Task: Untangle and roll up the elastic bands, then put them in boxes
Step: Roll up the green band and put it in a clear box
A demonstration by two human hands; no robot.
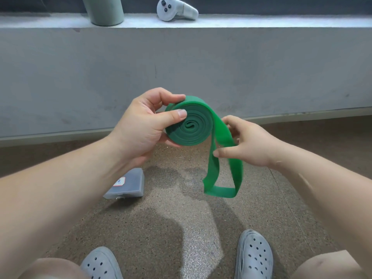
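Observation:
A green elastic band [191, 125] is wound into a flat coil in mid-air above the floor. My left hand [141, 129] grips the coil, thumb pressed on its face and fingers curled over the top and underneath. From the coil's right side a loose loop of the band hangs down to about knee height. My right hand [249, 143] holds that loose strip just below the coil, thumb in front and fingers behind. A translucent grey plastic box [128, 185] with a white label lies closed on the floor, below my left wrist.
A low grey concrete ledge [181, 67] runs across in front of me; on top stand a pale green cylinder [104, 10] and a white handheld controller [176, 10]. Speckled brown floor lies below, with my knees and two grey clogs [254, 256] at the bottom edge.

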